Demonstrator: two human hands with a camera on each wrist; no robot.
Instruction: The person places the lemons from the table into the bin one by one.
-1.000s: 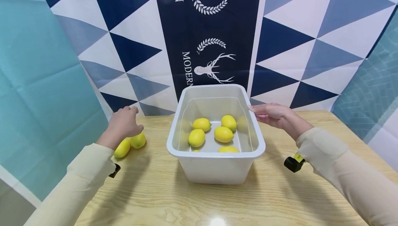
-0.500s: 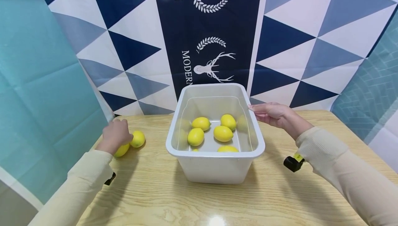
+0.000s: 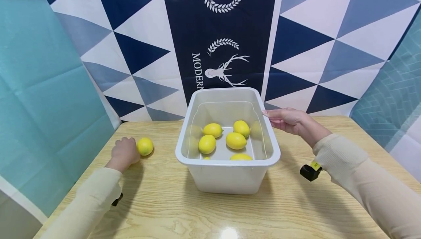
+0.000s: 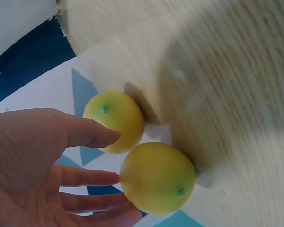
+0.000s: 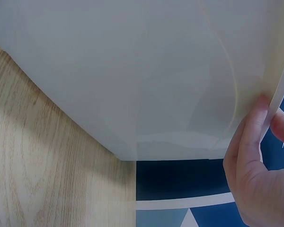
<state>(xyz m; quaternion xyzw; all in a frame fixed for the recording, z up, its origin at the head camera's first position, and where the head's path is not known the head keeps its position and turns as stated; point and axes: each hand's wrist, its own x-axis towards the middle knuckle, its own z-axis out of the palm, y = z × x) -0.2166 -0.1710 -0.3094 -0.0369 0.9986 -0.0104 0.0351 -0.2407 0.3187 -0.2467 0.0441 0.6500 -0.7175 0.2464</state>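
Observation:
My left hand (image 3: 125, 152) is low over the table's left side, hiding one lemon from the head view. In the left wrist view that lemon (image 4: 157, 177) sits at the tips of my nearly straight fingers (image 4: 92, 178), while my thumb passes in front of a second lemon (image 4: 114, 116). The second lemon (image 3: 145, 146) shows just right of the hand in the head view. My right hand (image 3: 289, 122) holds the right rim of a white plastic bin (image 3: 227, 177), fingers against its outer wall and thumb at the rim. Several lemons (image 3: 236, 141) lie inside the bin.
The bin stands upright mid-way on a wooden table (image 3: 158, 202). Behind it hangs a patterned cloth (image 3: 223, 19) with triangles and deer heads. A teal cloth (image 3: 42, 96) borders the left side. A small black device (image 3: 310, 173) hangs under the right sleeve.
My left hand has come down and toward me onto the nearer of the two loose lemons, now covering it in the head view. The right hand and the bin have stayed put.

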